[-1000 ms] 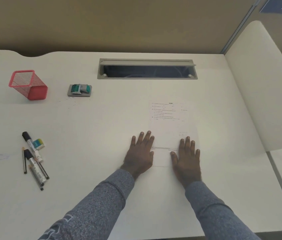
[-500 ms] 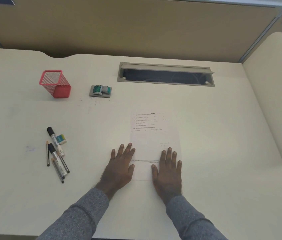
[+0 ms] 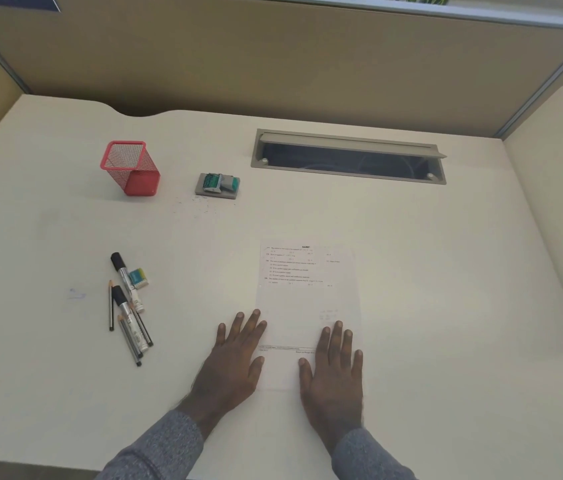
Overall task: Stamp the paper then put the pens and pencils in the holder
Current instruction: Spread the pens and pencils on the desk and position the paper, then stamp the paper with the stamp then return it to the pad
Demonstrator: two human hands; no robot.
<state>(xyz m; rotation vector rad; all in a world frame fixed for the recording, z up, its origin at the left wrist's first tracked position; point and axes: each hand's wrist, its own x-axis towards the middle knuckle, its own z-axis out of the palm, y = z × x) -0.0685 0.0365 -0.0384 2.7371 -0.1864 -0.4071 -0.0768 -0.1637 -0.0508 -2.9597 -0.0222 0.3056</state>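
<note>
Left fingers (image 3: 254, 318): spread flat, holding nothing, tips on the white printed paper sheet (image 3: 307, 299)'s left edge.
Right fingers (image 3: 338, 332): flat on its lower right, empty.
Hands: left hand (image 3: 231, 365), right hand (image 3: 333, 375), palms down on the cream counter (image 3: 446, 271).
Stamp: the grey-and-teal stamp (image 3: 218, 185) sits well apart beside the red mesh holder (image 3: 131, 168).
Advice: pin the sheet with one hand, fetch the stamp with the other.

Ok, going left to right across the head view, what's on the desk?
Pens and pencils → red mesh holder → stamp → left hand → paper → right hand; cable slot sits at the back.
</note>
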